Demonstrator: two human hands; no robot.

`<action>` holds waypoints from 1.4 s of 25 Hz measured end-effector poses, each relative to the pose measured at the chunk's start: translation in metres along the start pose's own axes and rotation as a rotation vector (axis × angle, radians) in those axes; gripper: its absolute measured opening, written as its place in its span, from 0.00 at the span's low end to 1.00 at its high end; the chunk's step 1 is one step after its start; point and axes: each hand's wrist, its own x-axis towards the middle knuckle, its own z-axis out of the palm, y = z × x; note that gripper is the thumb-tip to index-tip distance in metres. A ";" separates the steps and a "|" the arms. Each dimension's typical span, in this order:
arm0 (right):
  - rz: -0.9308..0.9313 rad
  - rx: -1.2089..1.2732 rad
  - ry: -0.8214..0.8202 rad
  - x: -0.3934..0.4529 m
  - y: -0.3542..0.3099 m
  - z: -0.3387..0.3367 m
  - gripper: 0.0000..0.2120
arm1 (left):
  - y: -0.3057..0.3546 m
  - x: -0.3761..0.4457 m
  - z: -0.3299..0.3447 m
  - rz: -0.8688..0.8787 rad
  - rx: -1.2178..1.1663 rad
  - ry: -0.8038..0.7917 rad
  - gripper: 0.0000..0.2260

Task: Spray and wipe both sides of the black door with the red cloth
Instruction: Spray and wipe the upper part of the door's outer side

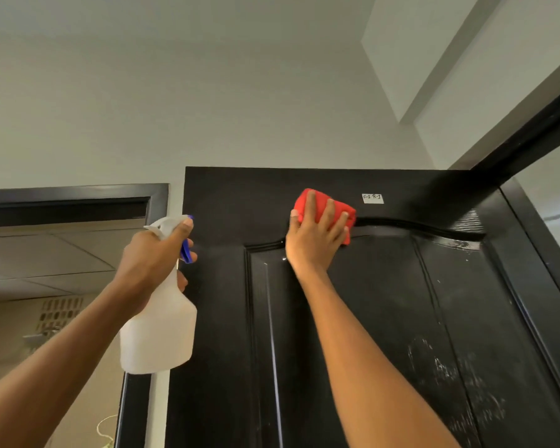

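The black door (385,318) stands open in front of me, seen from below, with a raised arched panel and wet spray marks at the lower right. My right hand (314,237) presses the folded red cloth (328,208) flat against the door at the top of the arched moulding. My left hand (152,253) holds a white spray bottle (159,331) by its neck, just left of the door's edge, a finger on the blue trigger (186,250). A small white label (372,198) is stuck near the door's top.
The black door frame (530,130) runs up at the right. Another black-framed opening (72,205) lies to the left, with a tiled ceiling beyond it. Pale walls and ceiling fill the space above.
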 end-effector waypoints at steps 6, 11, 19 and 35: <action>-0.838 -0.041 -0.122 -0.062 -0.046 0.022 0.28 | -0.001 -0.001 -0.012 -0.045 0.004 0.046 0.24; -1.135 -0.054 -0.073 -0.022 0.035 0.005 0.22 | 0.000 -0.020 -0.010 -0.067 -0.062 -0.020 0.20; -0.254 -0.098 0.009 0.006 0.094 -0.035 0.25 | -0.003 -0.043 0.009 -0.119 -0.094 -0.083 0.18; -0.817 -0.077 -0.264 -0.047 -0.087 0.022 0.31 | -0.040 -0.049 -0.043 -0.118 0.071 0.039 0.18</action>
